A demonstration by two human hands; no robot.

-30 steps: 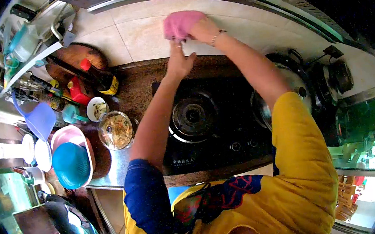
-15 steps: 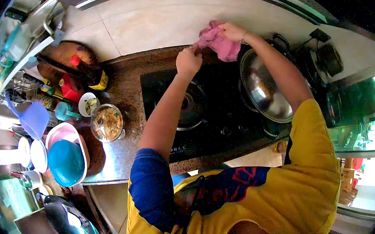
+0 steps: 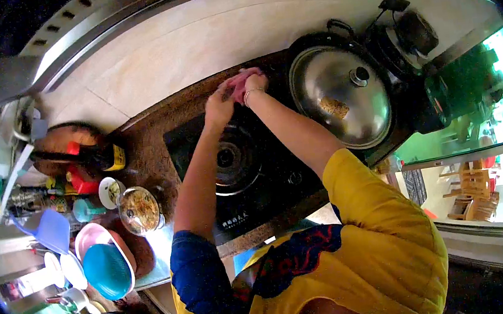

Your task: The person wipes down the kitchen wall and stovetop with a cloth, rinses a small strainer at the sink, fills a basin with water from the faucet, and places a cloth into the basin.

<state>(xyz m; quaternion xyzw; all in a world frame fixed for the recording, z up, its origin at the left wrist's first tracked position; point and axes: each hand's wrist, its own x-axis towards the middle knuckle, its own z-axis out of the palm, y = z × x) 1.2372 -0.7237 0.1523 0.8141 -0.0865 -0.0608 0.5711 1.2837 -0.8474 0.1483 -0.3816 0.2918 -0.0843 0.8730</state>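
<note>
Gripping: left hand and right hand had fingers closed on the cloth.
Cloth: bunched, one o'clock from the burner.
Lid: three o'clock from the cloth; the right arm swinging wide could have knocked it.

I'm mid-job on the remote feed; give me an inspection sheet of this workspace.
Surface: brown counter with a black cooktop set in it.
Job's things: pink cloth, bunched; contact with the counter unclear.
Clutter: glass-lidded bowl, white bowl, blue bowl in or on a pink tub, at left; domed metal lid at right.
Hands: left hand and right hand close together, both on the cloth.
Cables: thin dark cord beside a black plug.
Surroundings: pale tiled wall behind; greenish glass pane at right.
</note>
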